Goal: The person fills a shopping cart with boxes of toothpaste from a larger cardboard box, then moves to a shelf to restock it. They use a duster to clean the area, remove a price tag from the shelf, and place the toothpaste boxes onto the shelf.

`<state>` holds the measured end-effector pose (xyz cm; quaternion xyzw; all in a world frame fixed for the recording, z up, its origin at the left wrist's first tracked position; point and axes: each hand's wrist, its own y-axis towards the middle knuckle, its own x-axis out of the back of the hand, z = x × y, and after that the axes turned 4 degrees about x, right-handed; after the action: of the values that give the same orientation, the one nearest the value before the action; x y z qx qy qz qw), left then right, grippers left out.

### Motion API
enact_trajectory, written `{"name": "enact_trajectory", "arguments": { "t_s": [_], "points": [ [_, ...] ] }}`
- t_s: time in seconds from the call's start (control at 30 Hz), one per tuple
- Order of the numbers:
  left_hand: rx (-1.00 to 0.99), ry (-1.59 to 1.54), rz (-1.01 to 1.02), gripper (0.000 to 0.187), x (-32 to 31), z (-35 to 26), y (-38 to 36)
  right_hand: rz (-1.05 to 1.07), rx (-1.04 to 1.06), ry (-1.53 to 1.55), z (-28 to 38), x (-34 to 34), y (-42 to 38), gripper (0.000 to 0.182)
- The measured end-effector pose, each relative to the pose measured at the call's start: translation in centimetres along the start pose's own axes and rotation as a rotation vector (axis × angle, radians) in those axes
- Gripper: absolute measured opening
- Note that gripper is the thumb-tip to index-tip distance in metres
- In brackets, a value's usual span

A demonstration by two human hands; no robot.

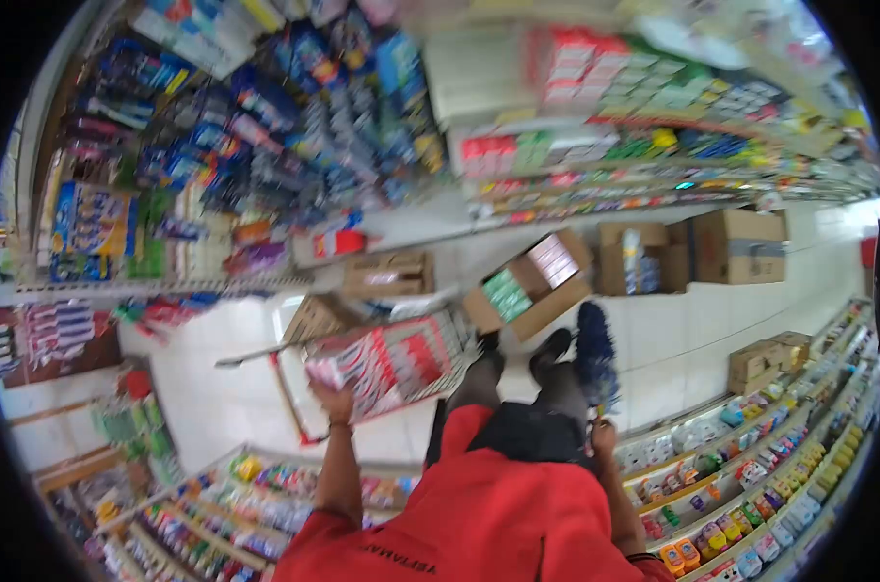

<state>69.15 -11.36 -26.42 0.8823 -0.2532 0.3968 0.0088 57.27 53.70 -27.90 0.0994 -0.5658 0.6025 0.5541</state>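
In the head view my right hand [603, 436] is closed around the handle of a fluffy dark blue duster [596, 351], its head pointing away from me over the floor. My left hand [334, 400] is at the near left corner of a red-and-white package [386, 367], fingers apart; whether it touches the package is hard to tell. That package lies in a shopping cart [457, 335] with a red-trimmed frame, which stands on the floor to the left of my legs.
An open carton [542, 315] with green and pink packs lies ahead of my feet. Further cartons [740, 246] line the right, and small boxes [765, 364] sit by the lower right shelf. Stocked shelves [643, 179] border the aisle; white tiles [668, 335] cover the floor.
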Motion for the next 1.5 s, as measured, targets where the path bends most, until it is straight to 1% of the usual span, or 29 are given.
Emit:
{"name": "enact_trajectory", "arguments": {
  "t_s": [0.07, 0.17, 0.23, 0.3, 0.37, 0.4, 0.43, 0.5, 0.57, 0.6, 0.63, 0.73, 0.77, 0.83, 0.87, 0.93, 0.97, 1.03, 1.1, 1.17, 1.2, 1.23, 1.27, 1.3, 1.33, 1.37, 1.43, 1.47, 1.5],
  "points": [
    [0.155, -0.303, -0.002, 0.124, 0.2, -4.5, -0.2, 0.005, -0.072, -0.077, -1.0, -0.9, 1.6, 0.042],
    [0.188, -0.257, -0.099, 0.117, -0.2, -6.5, -0.9, 0.105, -0.045, -0.120, 2.1, 1.8, 2.7, 0.044],
    [0.288, -0.461, -0.172, 0.110, -0.4, -7.6, -2.5, 0.084, -0.094, -0.084, 3.7, 3.3, 3.2, 0.045],
    [0.532, -0.756, -0.146, 0.100, 0.5, -11.3, -5.7, 0.071, -0.035, -0.114, 4.2, 4.0, 3.4, 0.044],
    [0.702, -1.051, 0.036, 0.083, -1.4, -5.6, -6.9, 0.047, -0.023, -0.118, 4.7, 4.3, 3.3, 0.044],
    [0.714, -1.092, 0.150, 0.067, -2.4, -4.8, -7.9, 0.045, -0.017, -0.103, 5.1, 4.4, 3.1, 0.043],
    [0.876, -1.048, 0.124, 0.060, -4.6, -2.2, -8.0, 0.047, -0.010, -0.090, 5.3, 4.6, 2.8, 0.043],
    [0.969, -0.881, -0.006, 0.060, -7.8, -3.6, -9.6, 0.041, 0.021, -0.106, 4.9, 4.4, 2.9, 0.045],
    [0.910, -0.893, -0.027, 0.062, -11.5, -1.2, -9.8, 0.097, 0.057, -0.169, 4.8, 4.6, 3.4, 0.045],
    [0.975, -0.800, -0.186, 0.069, -11.0, -5.7, -10.6, 0.099, 0.071, -0.183, 4.7, 4.9, 3.7, 0.045],
    [0.984, -0.809, -0.196, 0.069, -11.9, -4.4, -10.2, 0.108, 0.108, -0.215, 4.7, 5.3, 3.8, 0.044],
    [0.676, -0.660, -0.329, 0.081, -13.5, -2.7, -9.3, 0.153, 0.205, -0.282, 4.9, 6.8, 3.1, 0.045],
    [0.687, -0.656, -0.335, 0.081, -13.6, -2.3, -9.2, 0.160, 0.206, -0.292, 5.2, 7.1, 2.9, 0.045],
    [0.613, -0.308, -0.458, 0.091, -13.1, -1.7, -8.6, 0.164, 0.192, -0.304, 5.5, 7.4, 2.6, 0.045],
    [0.625, -0.304, -0.462, 0.091, -12.8, -1.4, -8.2, 0.171, 0.193, -0.315, 5.4, 7.2, 2.8, 0.045],
    [0.634, 0.029, -0.314, 0.105, -11.6, 0.2, -7.4, 0.149, 0.106, -0.259, 4.4, 6.2, 3.4, 0.044],
    [0.511, -0.039, -0.278, 0.100, -11.6, 1.4, -7.2, 0.166, 0.103, -0.271, 3.9, 6.0, 3.2, 0.044],
    [0.708, 0.053, -0.203, 0.098, -9.4, -2.0, -7.3, 0.114, 0.051, -0.168, 4.8, 5.8, 3.0, 0.043],
    [0.621, -0.146, -0.222, 0.101, -9.8, 0.5, -7.1, 0.115, 0.034, -0.168, 5.1, 5.7, 2.9, 0.042],
    [0.604, -0.124, -0.190, 0.106, -10.2, 1.5, -7.0, 0.092, 0.183, -0.178, 1.5, 4.3, 4.4, 0.041],
    [0.613, -0.040, -0.193, 0.113, -11.2, 2.8, -6.7, 0.087, 0.141, -0.243, -0.2, 3.4, 5.2, 0.040],
    [0.710, 0.027, -0.169, 0.122, -11.2, 2.3, -6.7, 0.112, 0.025, -0.067, -0.7, 2.7, 5.4, 0.041],
    [0.697, 0.085, -0.226, 0.128, -11.4, 1.6, -7.1, 0.139, 0.309, -0.134, -2.5, 3.1, 6.5, 0.041],
    [0.545, -0.172, -0.284, 0.131, -12.2, 3.4, -7.3, 0.115, 0.237, -0.126, -3.0, 3.1, 6.5, 0.039],
    [0.541, -0.163, -0.306, 0.131, -12.1, 2.4, -7.4, 0.097, 0.231, -0.066, -3.8, 2.5, 6.8, 0.038],
    [0.583, -0.360, -0.367, 0.126, -13.1, 3.3, -7.4, 0.071, 0.220, -0.006, -5.0, 2.0, 7.4, 0.036],
    [0.696, -0.583, -0.229, 0.103, -11.7, -0.3, -8.3, 0.143, 0.248, -0.093, -9.0, 0.4, 9.7, 0.036],
    [0.704, -0.584, -0.229, 0.103, -11.4, -0.8, -8.2, 0.202, 0.267, -0.172, -11.4, -0.4, 11.0, 0.037],
    [0.979, -0.701, -0.073, 0.097, -11.2, -1.0, -8.1, 0.201, 0.265, -0.180, -14.0, -1.1, 12.6, 0.037]
  ]
}}
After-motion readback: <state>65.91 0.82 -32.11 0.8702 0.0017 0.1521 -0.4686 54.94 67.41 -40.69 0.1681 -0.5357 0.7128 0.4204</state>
